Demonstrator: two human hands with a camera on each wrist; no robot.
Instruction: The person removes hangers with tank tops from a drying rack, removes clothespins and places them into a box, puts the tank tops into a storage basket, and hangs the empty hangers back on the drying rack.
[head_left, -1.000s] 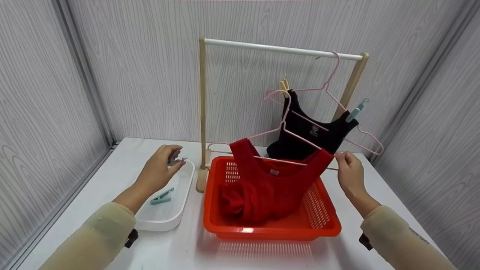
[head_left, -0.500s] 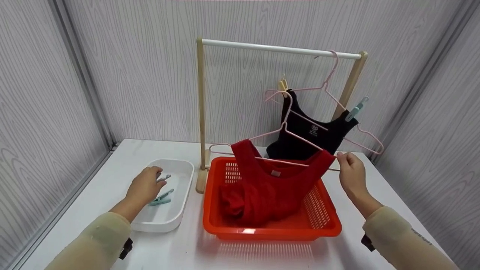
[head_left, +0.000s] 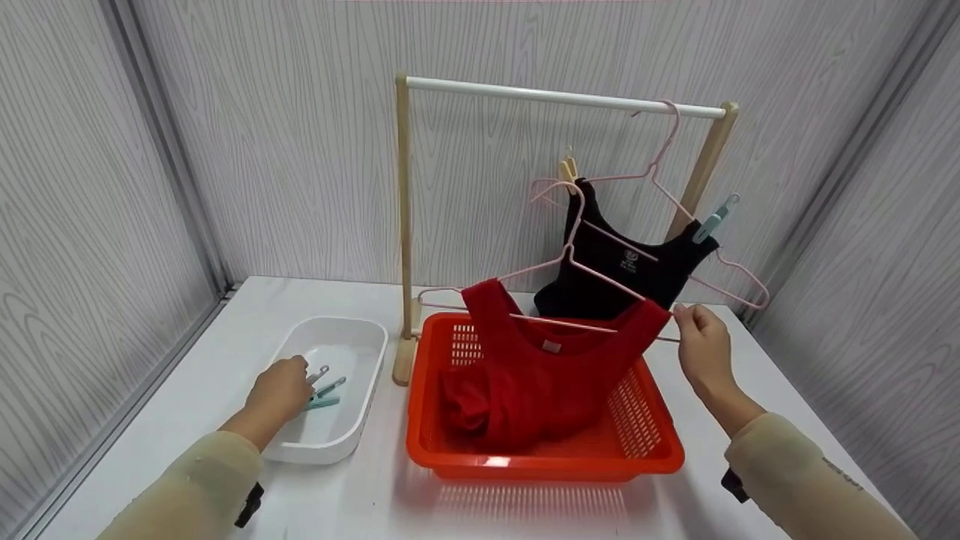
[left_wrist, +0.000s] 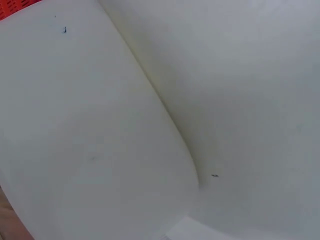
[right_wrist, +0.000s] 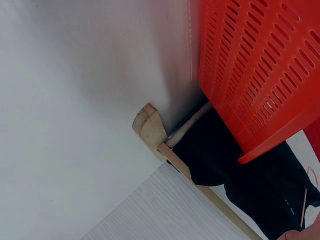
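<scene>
A red top (head_left: 551, 390) with wide straps, a scooped neckline and a small pale label (head_left: 552, 346) hung by both straps on a thin pink hanger (head_left: 571, 247), its lower part bunched inside the red basket (head_left: 417, 420) near the middle of the worktop (head_left: 375, 510). The right hand (head_left: 705, 349) pinched the hanger's right end, just beyond the strap. The left hand (head_left: 279, 391) was low over the white tray (head_left: 367, 405) toward the worktop's left edge, pinching a grey clip (head_left: 318, 373); a teal clip (head_left: 322, 403) lay in the tray just beside it.

A narrow strip of worktop separated tray and basket, with a wooden foot (head_left: 403, 364) of the rack at its far end. A wider strip ran from the basket to the worktop's right edge, beneath the right hand. Toward the far edge, a black top (head_left: 611, 277) hung close behind the red one, partly covered by it, its own hanger (head_left: 660, 161) hooked near the right end of the rack's bar (head_left: 525, 94).
</scene>
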